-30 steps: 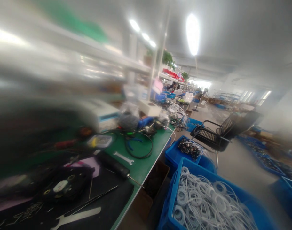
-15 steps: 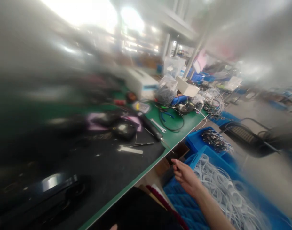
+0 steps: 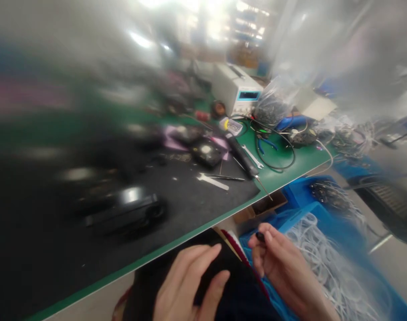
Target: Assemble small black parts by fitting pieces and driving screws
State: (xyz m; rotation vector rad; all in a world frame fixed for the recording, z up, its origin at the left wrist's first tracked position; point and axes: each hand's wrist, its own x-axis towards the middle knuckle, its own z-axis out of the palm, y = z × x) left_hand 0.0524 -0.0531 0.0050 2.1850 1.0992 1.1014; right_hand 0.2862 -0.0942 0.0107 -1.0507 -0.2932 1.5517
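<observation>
- Your left hand (image 3: 193,281) is nearest, thumb and fingers parted, with nothing visible between them.
- At its two o'clock, just beside it, your right hand (image 3: 283,267) pinches a small black part (image 3: 260,236) between thumb and fingers; your right is the nearer hand, already on it. The part is too small and too covered to tell its long axis.
- At your right hand's three o'clock sits a blue bin (image 3: 300,217) of coiled clear tubing (image 3: 323,258).
- Farther off, a black-handled tool (image 3: 242,156) lies eleven-to-five, its thin shaft overhanging the green table's (image 3: 183,250) edge just past your right fingertips.
</observation>
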